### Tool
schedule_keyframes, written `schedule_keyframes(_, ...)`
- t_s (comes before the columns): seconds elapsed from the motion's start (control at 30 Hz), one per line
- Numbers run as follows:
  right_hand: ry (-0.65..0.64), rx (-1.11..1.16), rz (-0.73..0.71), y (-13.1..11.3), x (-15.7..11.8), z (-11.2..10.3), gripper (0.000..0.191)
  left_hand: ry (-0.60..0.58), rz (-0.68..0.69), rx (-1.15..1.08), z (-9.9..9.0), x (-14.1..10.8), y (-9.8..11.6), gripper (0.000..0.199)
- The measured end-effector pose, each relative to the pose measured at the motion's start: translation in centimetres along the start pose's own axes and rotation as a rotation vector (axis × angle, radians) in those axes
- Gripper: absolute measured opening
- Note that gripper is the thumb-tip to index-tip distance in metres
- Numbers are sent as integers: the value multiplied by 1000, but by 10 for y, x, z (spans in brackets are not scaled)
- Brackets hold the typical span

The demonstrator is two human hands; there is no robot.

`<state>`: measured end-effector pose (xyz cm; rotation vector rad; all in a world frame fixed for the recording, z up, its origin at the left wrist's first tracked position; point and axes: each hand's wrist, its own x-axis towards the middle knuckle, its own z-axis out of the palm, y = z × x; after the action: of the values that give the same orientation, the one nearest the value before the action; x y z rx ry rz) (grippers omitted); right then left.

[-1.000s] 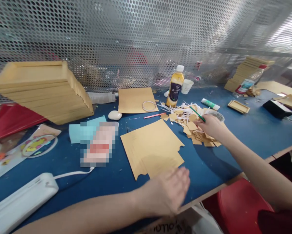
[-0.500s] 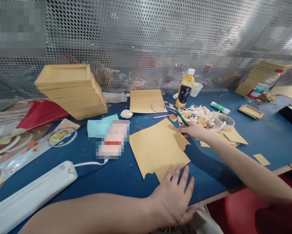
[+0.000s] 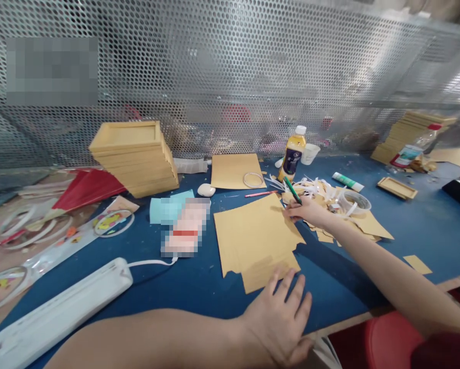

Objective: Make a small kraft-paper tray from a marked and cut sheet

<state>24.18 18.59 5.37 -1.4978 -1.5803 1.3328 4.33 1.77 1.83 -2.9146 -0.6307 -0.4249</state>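
Note:
A yellow-brown sheet of card point(image 3: 256, 241) with notched edges lies on the blue table. My left hand point(image 3: 278, 315) rests at its near edge, fingers spread and empty, the fingertips close to or on the card. My right hand point(image 3: 305, 210) is at the card's right edge, its fingers closed around a green pen point(image 3: 292, 189) that tilts up and left. Just behind that hand is a heap of white and tan paper scraps point(image 3: 318, 192), with a roll of clear tape point(image 3: 355, 201) on its right side.
Stacked tan frames point(image 3: 136, 159) stand at the back left. A drink bottle point(image 3: 292, 154), a paper cup point(image 3: 310, 154) and a flat tan card point(image 3: 235, 171) are at the back. A blurred pink item point(image 3: 186, 228), a white power strip point(image 3: 64, 307) and a glue tube point(image 3: 347, 182) lie around.
The view has shifted, so most things sit slightly lower and further right. My right hand still holds the green pen, and my left hand is still spread by the card's near edge.

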Motion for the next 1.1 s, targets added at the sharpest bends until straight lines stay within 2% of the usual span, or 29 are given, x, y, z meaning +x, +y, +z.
schedule_keyframes(0.17,101,27,35,17,-44,-6,40,121,35,40,2,2,1,56)
schedule_keyframes(0.23,162,48,23,30,-64,-2,51,171,-14,48,4,2,0,54)
schedule_keyframes(0.3,205,20,21,41,-82,8,52,209,-106,61,7,2,0,55)
schedule_keyframes(0.37,195,-3,30,47,-97,20,51,205,-203,68,10,1,-1,59)
schedule_keyframes(0.47,136,-36,51,45,-113,36,40,139,-309,54,16,0,-3,70)
schedule_keyframes(0.57,84,-192,90,38,-121,37,29,114,-339,42,20,0,-5,76)
schedule_keyframes(0.67,114,-353,74,31,-125,23,34,128,-337,37,21,3,-11,75)
schedule_keyframes(0.73,170,-369,25,25,-124,9,36,111,-331,22,20,5,-16,71)
schedule_keyframes(0.8,207,-309,-4,18,-120,-4,40,78,-310,1,20,7,-22,67)
schedule_keyframes(0.9,187,-201,15,10,-108,-18,49,47,-261,-35,18,10,-27,64)
schedule_keyframes(0.97,187,-138,32,11,-94,-23,48,52,-227,-55,18,10,-27,63)
schedule_keyframes(1.1,78,-26,37,24,-65,-27,41,69,-182,-93,17,9,-23,65)
